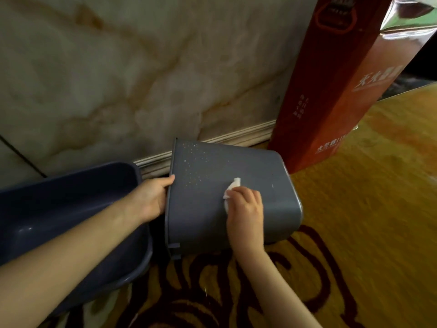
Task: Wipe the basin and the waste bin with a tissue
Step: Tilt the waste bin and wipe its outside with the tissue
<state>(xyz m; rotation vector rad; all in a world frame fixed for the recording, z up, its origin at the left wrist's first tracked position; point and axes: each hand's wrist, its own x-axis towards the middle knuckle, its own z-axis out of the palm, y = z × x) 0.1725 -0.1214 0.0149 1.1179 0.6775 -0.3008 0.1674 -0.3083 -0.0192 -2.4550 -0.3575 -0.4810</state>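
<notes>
You are gripping the rim of the tipped waste bin point(208, 185) with your left hand point(151, 200), steadying it, while your right hand point(246, 209) is pressing the tissue point(233, 185) flat against its side.

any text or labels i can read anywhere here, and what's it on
Tall red box, large white characters on its right face: too blurred to read.
Red box, small vertical white text on its front face: too small to read.
Red box, white print near its base: blurred, unreadable.
Waste bin, basin, tissue: no text.
</notes>
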